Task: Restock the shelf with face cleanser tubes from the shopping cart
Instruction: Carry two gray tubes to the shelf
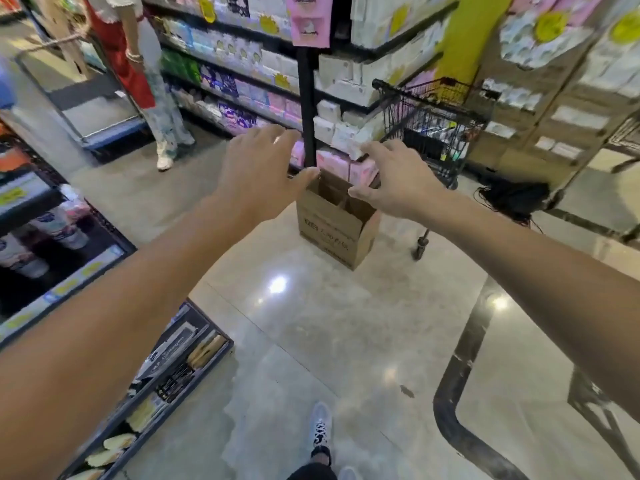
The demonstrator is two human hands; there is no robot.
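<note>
Head view shows the shopping cart (433,133) standing ahead and to the right, against the end of the stocked aisle shelves (242,81); its basket holds dark and pale items too blurred to name as face cleanser tubes. Both arms stretch forward with nothing held: the left hand (256,168) and right hand (398,178) have fingers spread and relaxed. The right hand looks nearer the cart, so it would likely reach it first. An open cardboard box (337,226) sits on the floor below the hands. A shelf of tubes (41,237) lies at the left edge.
</note>
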